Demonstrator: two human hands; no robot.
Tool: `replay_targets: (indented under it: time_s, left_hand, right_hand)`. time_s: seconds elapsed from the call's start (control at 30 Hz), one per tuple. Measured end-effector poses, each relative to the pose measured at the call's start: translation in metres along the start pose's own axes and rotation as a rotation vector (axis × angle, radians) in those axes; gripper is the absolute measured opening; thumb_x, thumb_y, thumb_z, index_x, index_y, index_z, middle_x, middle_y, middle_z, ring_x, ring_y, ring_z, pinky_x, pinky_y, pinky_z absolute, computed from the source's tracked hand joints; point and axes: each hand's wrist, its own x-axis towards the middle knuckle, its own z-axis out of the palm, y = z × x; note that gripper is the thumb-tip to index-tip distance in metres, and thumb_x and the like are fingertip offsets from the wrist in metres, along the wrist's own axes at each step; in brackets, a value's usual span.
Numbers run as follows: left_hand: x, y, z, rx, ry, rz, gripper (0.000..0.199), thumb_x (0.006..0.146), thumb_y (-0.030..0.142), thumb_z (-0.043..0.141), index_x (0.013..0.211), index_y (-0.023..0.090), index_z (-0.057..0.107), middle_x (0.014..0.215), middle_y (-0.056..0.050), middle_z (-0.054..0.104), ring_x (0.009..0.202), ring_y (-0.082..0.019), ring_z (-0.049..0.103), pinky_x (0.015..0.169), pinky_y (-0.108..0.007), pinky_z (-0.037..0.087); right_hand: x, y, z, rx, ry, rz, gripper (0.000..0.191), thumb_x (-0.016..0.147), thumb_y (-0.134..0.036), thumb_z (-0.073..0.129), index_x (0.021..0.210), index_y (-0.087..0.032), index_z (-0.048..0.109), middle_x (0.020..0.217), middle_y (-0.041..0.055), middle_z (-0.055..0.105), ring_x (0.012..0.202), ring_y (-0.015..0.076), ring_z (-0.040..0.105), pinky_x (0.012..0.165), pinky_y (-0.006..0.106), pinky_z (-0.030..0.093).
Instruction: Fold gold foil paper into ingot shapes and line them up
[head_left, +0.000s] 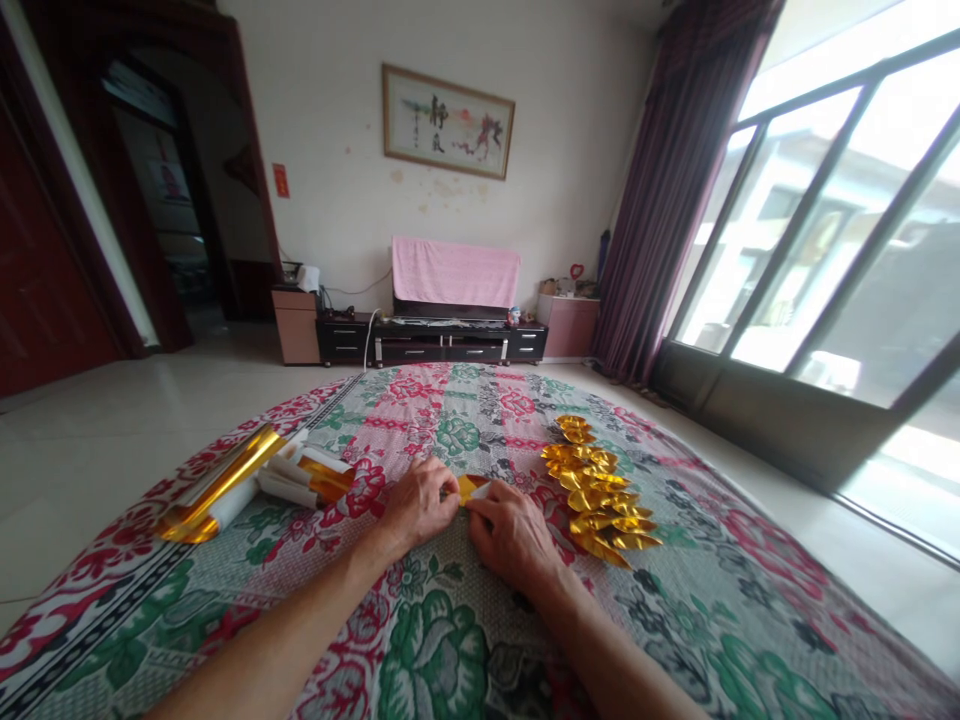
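A small piece of gold foil paper (471, 488) with a white underside sits between my two hands, over the middle of the flowered cloth (439, 650). My left hand (424, 500) pinches its left end, fingers curled. On the other side, my right hand (514, 530) grips the right end, where a white edge shows. Several folded gold paper pieces (600, 485) with pointed tips lie in a row to the right of my right hand. Rolled gold and white paper sheets (247, 480) rest on the cloth to the left of my left hand.
Beyond the cloth stands a low black TV cabinet (457, 345), with a pink towel (456, 270) draped over the set on it. A purple curtain (660, 190) and large windows (795, 240) line the right side. Pale floor tiles (97, 430) surround the cloth-covered surface.
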Motion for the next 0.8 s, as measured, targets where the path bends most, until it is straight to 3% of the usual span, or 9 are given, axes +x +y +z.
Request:
replay_targets:
  time_s: [0.3,0.53,0.8]
  left_hand:
    - [-0.0006,0.001,-0.0002,0.02,0.004,-0.006,0.006,0.071,0.018,0.056,0.071,0.019,0.062,0.079,-0.003,0.058,0.084,-0.018,0.052,0.081,-0.031,0.041]
    - [-0.0003,-0.0002,0.0014,0.013,0.016,0.011,0.006,0.071,0.018,0.056,0.071,0.018,0.061,0.078,-0.004,0.058,0.084,-0.018,0.053,0.081,-0.031,0.041]
    - [0.0002,-0.0025,-0.0009,-0.071,0.011,-0.003,0.022,0.068,0.006,0.046,0.069,0.018,0.063,0.08,-0.003,0.062,0.084,-0.017,0.054,0.083,-0.031,0.042]
  right_hand:
    - [-0.0034,0.0051,0.0047,-0.032,0.069,0.026,0.02,0.08,-0.018,0.048,0.069,-0.019,0.064,0.073,0.0008,0.053,0.067,0.0097,0.047,0.058,0.021,0.029]
    - [-0.003,0.0043,0.0,0.001,0.026,-0.037,0.021,0.081,-0.017,0.045,0.088,-0.023,0.064,0.081,0.0014,0.054,0.076,0.0115,0.049,0.067,0.021,0.032]
    - [-0.002,0.0054,0.0026,0.023,0.013,0.002,0.023,0.079,-0.019,0.047,0.089,-0.025,0.066,0.082,0.0017,0.055,0.077,0.0125,0.05,0.067,0.023,0.033]
